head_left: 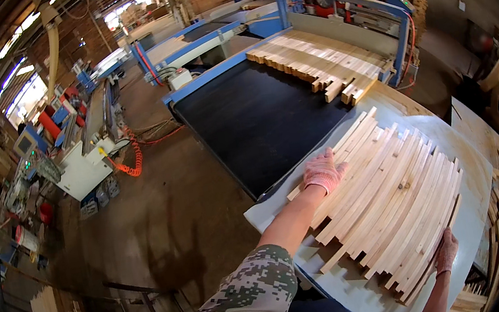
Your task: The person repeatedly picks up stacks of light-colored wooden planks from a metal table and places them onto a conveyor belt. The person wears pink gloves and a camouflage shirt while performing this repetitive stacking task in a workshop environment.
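A batch of pale wooden slats (391, 199) is laid side by side on the grey worktop (353, 289), long axes running from near-left to far-right. The gloved left hand (323, 172) is pressed flat on the batch's left edge, fingers (326, 157) together. The right hand (447, 250) is set against the right edge, fingers curled on the outer slat. Beyond the left fingers a black conveyor bed (257, 119) lies open; a second slat row (319, 61) is seen farther off.
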Demonstrator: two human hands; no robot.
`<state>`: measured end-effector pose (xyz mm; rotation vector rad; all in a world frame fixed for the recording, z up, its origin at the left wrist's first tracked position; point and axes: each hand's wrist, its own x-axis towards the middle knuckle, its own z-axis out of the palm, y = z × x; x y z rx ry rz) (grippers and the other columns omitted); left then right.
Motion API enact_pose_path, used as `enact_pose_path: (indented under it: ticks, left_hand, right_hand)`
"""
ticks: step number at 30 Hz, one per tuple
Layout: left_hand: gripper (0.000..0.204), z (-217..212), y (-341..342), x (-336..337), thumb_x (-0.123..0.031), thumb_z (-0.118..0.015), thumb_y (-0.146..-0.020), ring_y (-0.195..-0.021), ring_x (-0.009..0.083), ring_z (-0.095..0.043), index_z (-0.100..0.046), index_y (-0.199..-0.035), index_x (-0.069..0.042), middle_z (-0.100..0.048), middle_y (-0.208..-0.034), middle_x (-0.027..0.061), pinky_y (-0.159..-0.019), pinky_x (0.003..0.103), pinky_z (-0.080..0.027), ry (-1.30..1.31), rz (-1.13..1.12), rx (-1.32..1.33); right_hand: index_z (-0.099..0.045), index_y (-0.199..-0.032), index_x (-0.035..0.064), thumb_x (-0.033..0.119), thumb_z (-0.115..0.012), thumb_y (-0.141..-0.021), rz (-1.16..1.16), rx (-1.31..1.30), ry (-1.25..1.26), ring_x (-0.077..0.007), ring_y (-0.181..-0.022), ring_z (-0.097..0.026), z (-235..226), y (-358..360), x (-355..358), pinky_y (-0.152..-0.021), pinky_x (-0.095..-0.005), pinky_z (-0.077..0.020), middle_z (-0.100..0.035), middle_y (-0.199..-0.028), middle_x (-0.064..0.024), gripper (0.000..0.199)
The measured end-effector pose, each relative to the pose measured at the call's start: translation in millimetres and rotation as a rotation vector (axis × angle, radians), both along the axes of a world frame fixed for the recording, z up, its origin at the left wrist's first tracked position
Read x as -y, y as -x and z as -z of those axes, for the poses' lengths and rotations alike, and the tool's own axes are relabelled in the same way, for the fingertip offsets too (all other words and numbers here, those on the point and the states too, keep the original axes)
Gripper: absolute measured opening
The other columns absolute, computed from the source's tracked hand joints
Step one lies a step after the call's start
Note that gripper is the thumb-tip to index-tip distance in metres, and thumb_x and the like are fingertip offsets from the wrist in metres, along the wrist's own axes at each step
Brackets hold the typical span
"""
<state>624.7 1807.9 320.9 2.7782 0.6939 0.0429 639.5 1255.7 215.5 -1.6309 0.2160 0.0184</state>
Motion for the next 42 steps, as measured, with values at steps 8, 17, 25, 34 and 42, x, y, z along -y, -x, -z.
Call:
enact_pose_path:
  ticks: [8, 17, 25, 34, 42]
  left_hand:
    - [0.089, -3, 1, 2, -0.069, -0.055, -0.101, -0.135, 0.0353, -0.062, -0.040, -0.166, -0.011, -0.062, -0.152, 0.0183, -0.115, 0.047, -0.046, 0.048, -0.010, 0.026]
    - [0.088, -10, 3, 0, -0.069, -0.054, -0.102, -0.139, 0.0321, -0.060, -0.038, -0.167, -0.012, -0.059, -0.155, 0.0164, -0.118, 0.045, -0.045, 0.066, -0.028, -0.028]
    - [0.090, -17, 2, 3, -0.070, -0.051, -0.102, -0.143, 0.0323, -0.056, -0.033, -0.170, -0.014, -0.055, -0.161, 0.0149, -0.122, 0.045, -0.041, 0.073, -0.033, -0.075]
    - [0.092, -8, 2, 0, -0.074, -0.044, -0.104, -0.135, 0.0307, -0.062, -0.033, -0.170, -0.011, -0.060, -0.154, 0.0157, -0.116, 0.044, -0.045, -0.024, -0.005, -0.063]
    - [0.090, -16, 0, 3, -0.072, -0.051, -0.101, -0.140, 0.0314, -0.059, -0.037, -0.168, -0.014, -0.057, -0.158, 0.0153, -0.119, 0.044, -0.043, 0.041, -0.033, -0.080]
  right_hand:
    - [-0.075, -0.115, -0.0080, 0.049, -0.063, -0.108, 0.102, -0.002, 0.268, -0.0183, -0.084, -0.069, -1, -41, 6, -0.077, -0.0327, -0.0567, -0.077, -0.100, -0.0080, 0.058]
    - [-0.072, -0.128, -0.0038, 0.048, -0.057, -0.113, 0.207, 0.232, -0.009, -0.0100, -0.087, -0.062, 18, -25, 1, -0.078, -0.0278, -0.0520, -0.072, -0.100, -0.0028, 0.056]
    - [-0.072, -0.130, -0.0037, 0.045, -0.055, -0.113, 0.330, 0.281, 0.012, -0.0141, -0.091, -0.064, 25, -28, -14, -0.084, -0.0303, -0.0545, -0.074, -0.104, -0.0064, 0.054]
    - [-0.075, -0.117, -0.0003, 0.042, -0.057, -0.113, 0.282, 0.227, 0.009, -0.0106, -0.074, -0.046, 19, -28, -19, -0.069, -0.0287, -0.0451, -0.049, -0.077, 0.0052, 0.046]
    - [-0.075, -0.115, 0.0004, 0.042, -0.057, -0.113, 0.340, 0.268, 0.020, -0.0098, -0.075, -0.047, 20, -29, -19, -0.071, -0.0278, -0.0453, -0.052, -0.079, 0.0050, 0.045]
